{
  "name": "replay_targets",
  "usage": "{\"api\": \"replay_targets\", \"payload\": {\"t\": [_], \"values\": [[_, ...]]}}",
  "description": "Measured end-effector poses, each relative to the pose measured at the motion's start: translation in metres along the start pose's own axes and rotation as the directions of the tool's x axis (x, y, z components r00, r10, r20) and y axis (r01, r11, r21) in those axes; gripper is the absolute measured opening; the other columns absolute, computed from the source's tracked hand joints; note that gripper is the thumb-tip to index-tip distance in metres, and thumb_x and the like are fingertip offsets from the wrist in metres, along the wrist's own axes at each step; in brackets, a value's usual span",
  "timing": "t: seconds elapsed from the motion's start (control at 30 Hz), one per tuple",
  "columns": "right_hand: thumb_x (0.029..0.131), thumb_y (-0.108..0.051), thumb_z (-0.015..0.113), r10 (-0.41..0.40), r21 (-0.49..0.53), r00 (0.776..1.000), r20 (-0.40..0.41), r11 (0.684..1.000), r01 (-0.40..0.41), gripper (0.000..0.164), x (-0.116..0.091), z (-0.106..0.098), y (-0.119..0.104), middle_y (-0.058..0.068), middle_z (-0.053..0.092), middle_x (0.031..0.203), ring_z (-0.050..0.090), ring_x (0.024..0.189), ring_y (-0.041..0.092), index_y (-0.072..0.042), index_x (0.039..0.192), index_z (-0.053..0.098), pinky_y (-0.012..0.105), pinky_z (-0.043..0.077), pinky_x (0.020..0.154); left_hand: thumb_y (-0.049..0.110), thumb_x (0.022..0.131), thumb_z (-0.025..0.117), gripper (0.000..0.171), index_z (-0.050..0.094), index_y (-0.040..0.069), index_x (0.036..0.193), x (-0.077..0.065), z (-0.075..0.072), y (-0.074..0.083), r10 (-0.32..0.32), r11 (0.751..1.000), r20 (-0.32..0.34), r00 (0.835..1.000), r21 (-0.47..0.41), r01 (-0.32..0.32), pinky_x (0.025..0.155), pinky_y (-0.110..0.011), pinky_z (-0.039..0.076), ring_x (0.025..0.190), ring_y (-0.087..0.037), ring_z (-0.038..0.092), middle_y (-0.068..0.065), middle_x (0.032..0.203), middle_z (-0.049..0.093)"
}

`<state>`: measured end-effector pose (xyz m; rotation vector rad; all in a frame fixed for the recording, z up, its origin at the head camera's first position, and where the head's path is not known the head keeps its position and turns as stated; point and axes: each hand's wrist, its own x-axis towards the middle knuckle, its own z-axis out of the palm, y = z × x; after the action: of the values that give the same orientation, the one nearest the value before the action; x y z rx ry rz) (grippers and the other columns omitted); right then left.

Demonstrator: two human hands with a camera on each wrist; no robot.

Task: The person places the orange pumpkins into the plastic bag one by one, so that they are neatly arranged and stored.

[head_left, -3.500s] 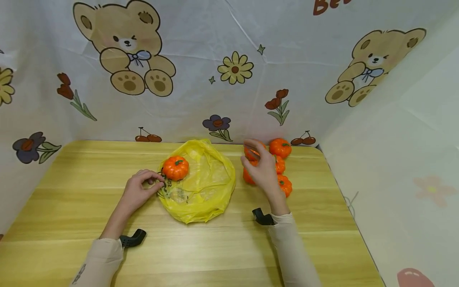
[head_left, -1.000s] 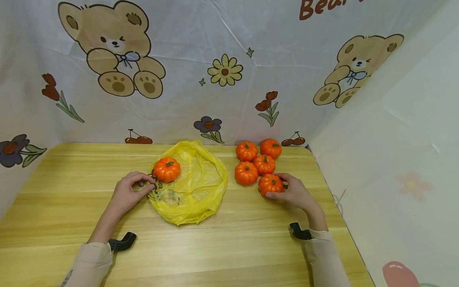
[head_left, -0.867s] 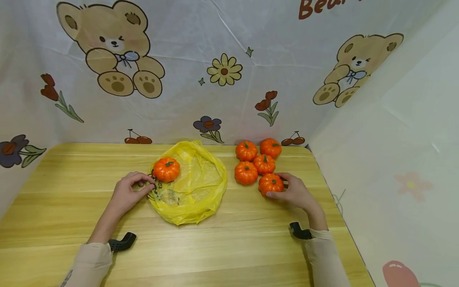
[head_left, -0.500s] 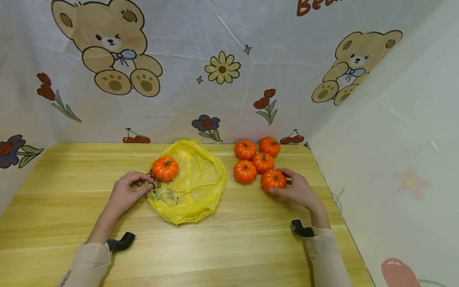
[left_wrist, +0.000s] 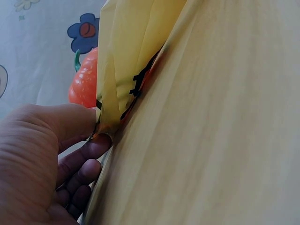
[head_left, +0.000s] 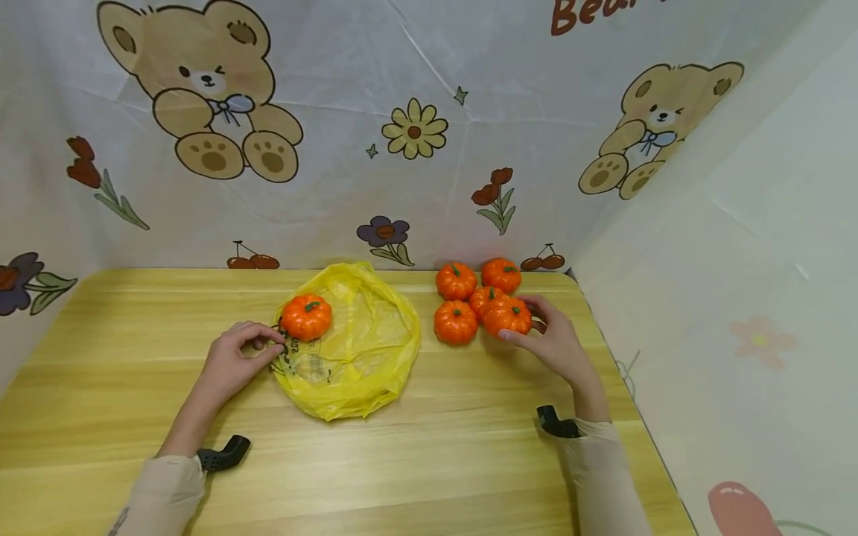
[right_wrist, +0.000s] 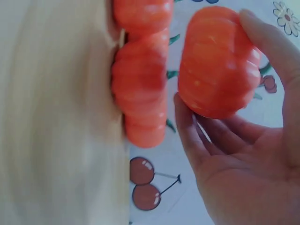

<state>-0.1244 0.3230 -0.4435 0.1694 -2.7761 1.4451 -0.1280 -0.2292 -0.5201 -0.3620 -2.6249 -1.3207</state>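
Note:
My left hand (head_left: 231, 359) pinches the left edge of a crumpled yellow plastic bag (head_left: 375, 335) between thumb and fingers; the left wrist view shows its film (left_wrist: 126, 61) caught there. On the bag's left part sits a small orange pumpkin (head_left: 306, 317) with a green stem. My right hand (head_left: 556, 342) grips another small pumpkin (head_left: 507, 317) between thumb and fingers. In the right wrist view this held pumpkin (right_wrist: 218, 63) is raised clear of the table. Behind and left of it stand several more pumpkins (head_left: 456, 322), one of them partly covered by the held one.
The wooden table (head_left: 429, 469) meets a white cloth backdrop (head_left: 348, 193) with printed bears and flowers just behind the pumpkins. A white side wall (head_left: 710, 298) runs along the table's right edge. A black wrist device (head_left: 224, 452) sticks out from each sleeve.
My right hand has come to the front pumpkin of the group, gripped it and lifted it up and slightly back. My left hand still pinches the bag's edge.

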Motion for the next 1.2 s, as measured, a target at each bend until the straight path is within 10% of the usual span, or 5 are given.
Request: {"api": "replay_targets", "payload": {"t": [1.2], "values": [[0.088,-0.038,0.086,-0.131,0.002,0.986,-0.102,0.991,0.132,0.07,0.052,0.081,-0.095,0.007,0.064,0.141,0.061,0.128,0.025,-0.018,0.148,0.055,0.048,0.052,0.109,0.011,0.093,0.082,0.009,0.08,0.017,0.099,0.001,0.0,0.004,0.007,1.0,-0.004,1.0,-0.018,-0.008,0.075,-0.022,0.038,0.084,-0.013,0.049,-0.002,0.09,0.069]]}}
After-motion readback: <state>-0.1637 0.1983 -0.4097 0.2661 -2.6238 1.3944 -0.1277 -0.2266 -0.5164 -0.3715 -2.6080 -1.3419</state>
